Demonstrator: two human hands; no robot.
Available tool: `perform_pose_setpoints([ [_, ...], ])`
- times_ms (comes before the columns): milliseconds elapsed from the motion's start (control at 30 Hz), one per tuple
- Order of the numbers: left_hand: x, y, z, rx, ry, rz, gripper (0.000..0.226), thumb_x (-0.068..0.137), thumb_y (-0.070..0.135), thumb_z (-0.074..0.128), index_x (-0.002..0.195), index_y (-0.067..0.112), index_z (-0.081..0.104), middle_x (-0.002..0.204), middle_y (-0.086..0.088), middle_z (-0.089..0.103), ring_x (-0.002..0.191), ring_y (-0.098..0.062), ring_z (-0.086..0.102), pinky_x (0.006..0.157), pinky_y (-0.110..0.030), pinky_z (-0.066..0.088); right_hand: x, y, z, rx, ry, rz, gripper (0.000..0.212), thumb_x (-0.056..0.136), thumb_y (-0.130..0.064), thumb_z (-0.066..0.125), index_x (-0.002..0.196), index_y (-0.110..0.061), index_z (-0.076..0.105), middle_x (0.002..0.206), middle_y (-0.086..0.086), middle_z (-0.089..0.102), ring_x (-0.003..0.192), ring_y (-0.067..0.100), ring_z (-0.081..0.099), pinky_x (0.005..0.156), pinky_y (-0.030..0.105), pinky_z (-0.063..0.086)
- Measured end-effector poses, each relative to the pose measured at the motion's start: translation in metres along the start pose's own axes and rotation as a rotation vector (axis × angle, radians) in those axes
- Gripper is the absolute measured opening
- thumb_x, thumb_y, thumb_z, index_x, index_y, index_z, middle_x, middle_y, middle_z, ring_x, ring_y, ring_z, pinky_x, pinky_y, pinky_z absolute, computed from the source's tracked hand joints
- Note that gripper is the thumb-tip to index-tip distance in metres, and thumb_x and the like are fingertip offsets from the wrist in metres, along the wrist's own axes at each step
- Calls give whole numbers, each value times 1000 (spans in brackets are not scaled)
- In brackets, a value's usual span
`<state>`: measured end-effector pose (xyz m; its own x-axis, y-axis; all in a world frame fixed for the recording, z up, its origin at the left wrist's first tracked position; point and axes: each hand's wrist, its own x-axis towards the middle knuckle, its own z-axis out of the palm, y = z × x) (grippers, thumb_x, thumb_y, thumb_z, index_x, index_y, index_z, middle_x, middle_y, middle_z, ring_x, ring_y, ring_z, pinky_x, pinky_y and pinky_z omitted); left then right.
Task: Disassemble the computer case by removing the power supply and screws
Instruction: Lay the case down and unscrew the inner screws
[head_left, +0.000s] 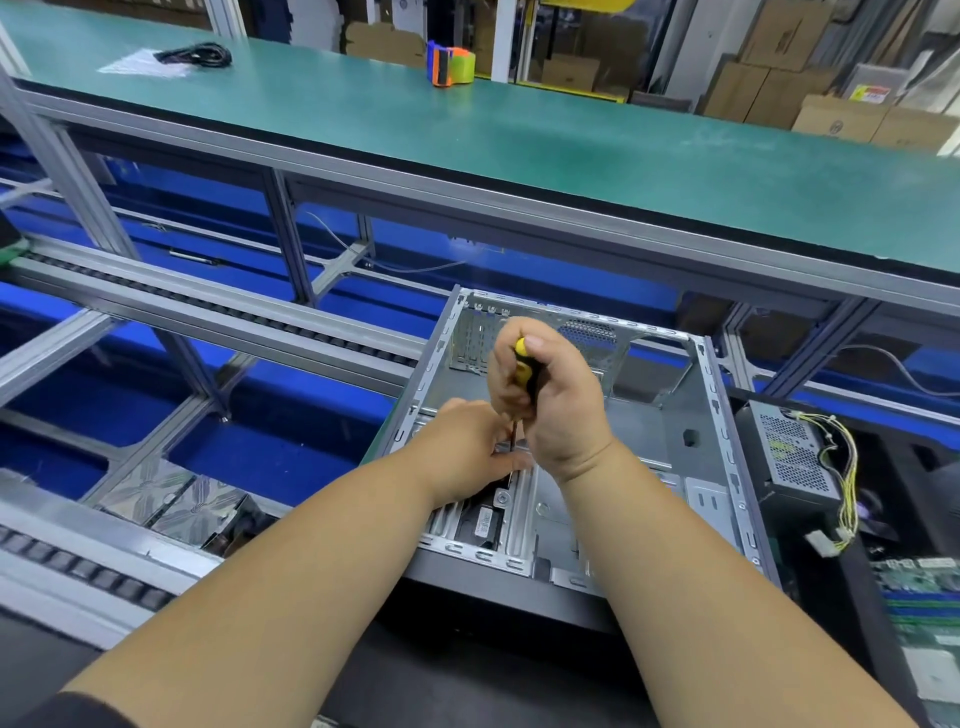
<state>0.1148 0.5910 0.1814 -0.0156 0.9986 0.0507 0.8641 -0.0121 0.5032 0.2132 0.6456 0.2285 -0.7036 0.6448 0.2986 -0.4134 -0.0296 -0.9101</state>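
Observation:
An open grey computer case (717, 415) lies on its side in front of me. My right hand (550, 400) grips the yellow and black handle of a screwdriver (523, 366) held upright over the drive bay. The thin shaft goes down to a bracket (503, 498) beside a black drive (480, 522). My left hand (470, 447) rests at the shaft's tip, fingers curled round it; the tip itself is hidden. A grey power supply (789, 457) with yellow cables (844, 478) stands outside the case, to its right.
A green circuit board (924, 587) lies at the lower right. A roller conveyor (78, 566) runs along the left. Behind the case a green-topped bench (519, 135) carries a tape dispenser (451, 65) and a black cable (195, 54). Cardboard boxes (779, 88) stand at the back.

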Motion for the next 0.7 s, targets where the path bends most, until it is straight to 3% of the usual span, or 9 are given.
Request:
perform_pose_setpoints([
  [133,1,-2,1,33,11,-8,44,91,42,62,60,21,40,60,6,41,68,-20,43,64,-29,20,5,0,-10,59,-74,73,25,78,-31,43,58,-16,45,46,-5,29,43,12,16,45,26,12],
  [233,0,-2,2,-29,15,-14,27,91,40,62,79,16,55,71,4,52,79,-23,54,70,-27,30,3,5,-7,-39,-56,78,35,87,-42,46,65,-15,48,48,-3,31,42,14,21,45,24,18],
  [300,-1,-1,2,-29,-3,-20,30,90,39,63,86,10,59,76,-1,58,82,-26,56,71,-29,35,3,4,-8,-45,15,66,31,89,-43,47,75,-16,51,49,-2,35,43,16,26,47,29,21],
  [433,-7,-1,-2,-192,22,2,28,87,24,69,113,16,63,110,0,65,103,-17,61,93,-32,48,3,-4,-15,-22,145,63,22,93,-34,50,82,-15,47,64,0,49,55,19,45,63,35,42],
  [567,-11,1,-1,-203,92,-32,11,83,23,74,89,22,65,97,6,61,90,-11,58,85,-27,47,2,-12,-8,-79,187,89,20,93,-30,50,80,-15,48,69,2,53,58,20,48,64,32,45],
  [700,-12,-1,-1,-184,116,-52,12,81,25,76,81,26,65,90,10,57,84,-7,55,75,-17,40,-3,-12,3,-137,274,46,25,96,-30,39,77,-15,46,62,0,46,55,17,36,56,29,32],
])
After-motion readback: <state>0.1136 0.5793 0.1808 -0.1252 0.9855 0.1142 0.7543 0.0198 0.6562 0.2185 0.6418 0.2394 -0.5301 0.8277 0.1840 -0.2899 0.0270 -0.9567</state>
